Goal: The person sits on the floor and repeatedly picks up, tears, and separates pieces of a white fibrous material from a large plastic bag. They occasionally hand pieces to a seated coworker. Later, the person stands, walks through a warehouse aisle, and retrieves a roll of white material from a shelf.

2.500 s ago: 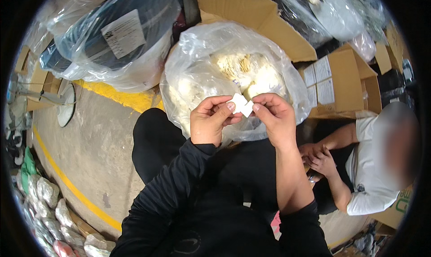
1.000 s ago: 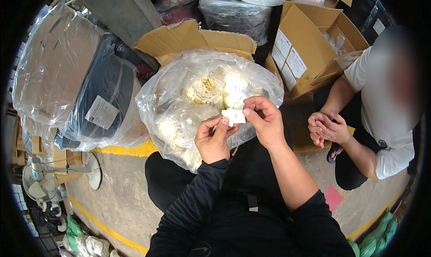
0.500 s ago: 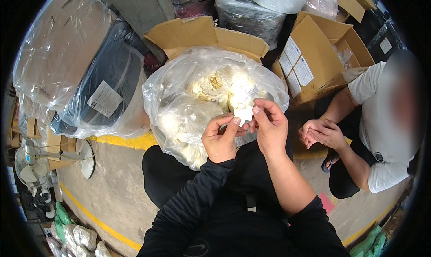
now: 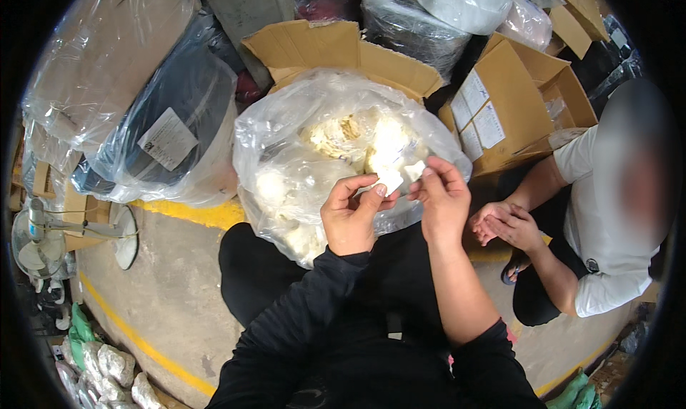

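Observation:
In front of me, an open clear plastic bag (image 4: 266,134) holds bundles of small white and cream pieces (image 4: 336,134). Over its near side, my left hand (image 4: 350,219) pinches a small flat white piece (image 4: 389,183) between thumb and fingertips. Just to the right, my right hand (image 4: 444,203) grips a second small white piece (image 4: 414,170), with a narrow gap between the two. What the pieces are is too small and overexposed to tell.
Behind the bag stand cardboard flaps (image 4: 307,46). An open cardboard box (image 4: 511,94) is at the back right, beside a seated person (image 4: 572,216) with hands together. Plastic-wrapped bundles (image 4: 128,94) fill the left, with a fan (image 4: 43,237) below them.
The white pieces, together between my fingers before, are now apart. My right hand has moved slightly right with one, while the left keeps the other. The whole view has shifted a little.

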### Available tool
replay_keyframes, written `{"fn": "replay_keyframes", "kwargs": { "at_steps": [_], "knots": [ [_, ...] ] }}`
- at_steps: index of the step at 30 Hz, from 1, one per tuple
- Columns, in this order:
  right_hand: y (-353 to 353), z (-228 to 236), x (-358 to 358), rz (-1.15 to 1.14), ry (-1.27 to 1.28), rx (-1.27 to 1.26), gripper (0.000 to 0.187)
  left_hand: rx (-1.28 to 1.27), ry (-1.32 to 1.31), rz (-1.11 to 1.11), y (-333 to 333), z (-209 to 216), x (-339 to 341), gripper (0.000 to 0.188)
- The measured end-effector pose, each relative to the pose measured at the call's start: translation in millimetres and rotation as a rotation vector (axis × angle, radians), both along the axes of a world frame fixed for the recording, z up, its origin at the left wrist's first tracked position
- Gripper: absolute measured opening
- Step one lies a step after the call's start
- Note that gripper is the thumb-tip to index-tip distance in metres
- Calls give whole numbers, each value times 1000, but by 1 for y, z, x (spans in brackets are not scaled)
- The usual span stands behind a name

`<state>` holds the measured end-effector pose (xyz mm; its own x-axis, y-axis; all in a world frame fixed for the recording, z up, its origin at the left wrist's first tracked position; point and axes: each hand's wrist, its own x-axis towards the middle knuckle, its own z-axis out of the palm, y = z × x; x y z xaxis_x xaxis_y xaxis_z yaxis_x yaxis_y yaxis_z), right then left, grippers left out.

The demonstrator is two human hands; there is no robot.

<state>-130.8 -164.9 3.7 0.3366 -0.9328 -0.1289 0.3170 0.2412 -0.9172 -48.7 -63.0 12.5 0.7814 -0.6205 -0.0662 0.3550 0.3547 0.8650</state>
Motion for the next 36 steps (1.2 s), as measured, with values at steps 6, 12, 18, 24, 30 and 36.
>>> {"fn": "replay_keyframes", "kwargs": {
  "at_steps": [6, 12, 18, 24, 30, 36],
  "knots": [
    [3, -8, 0, 130, 55, -89, 31, -15, -475, -135, -20, 23, -16, 31],
    [13, -25, -1, 243, -272, 48, 33, -125, -650, -187, -49, 31, -35, 29],
    [13, -53, -3, 319, -286, -61, 35, -51, -749, -174, -60, 27, -56, 36],
    [11, -60, -5, 337, -235, -122, 36, -79, -916, -182, -65, 23, -60, 46],
    [11, -55, -6, 350, -218, -98, 35, -25, -983, -154, -69, 19, -64, 53],
    [10, -57, -8, 362, -259, -97, 42, -41, -1083, -101, -69, 20, -63, 58]
  ]
}}
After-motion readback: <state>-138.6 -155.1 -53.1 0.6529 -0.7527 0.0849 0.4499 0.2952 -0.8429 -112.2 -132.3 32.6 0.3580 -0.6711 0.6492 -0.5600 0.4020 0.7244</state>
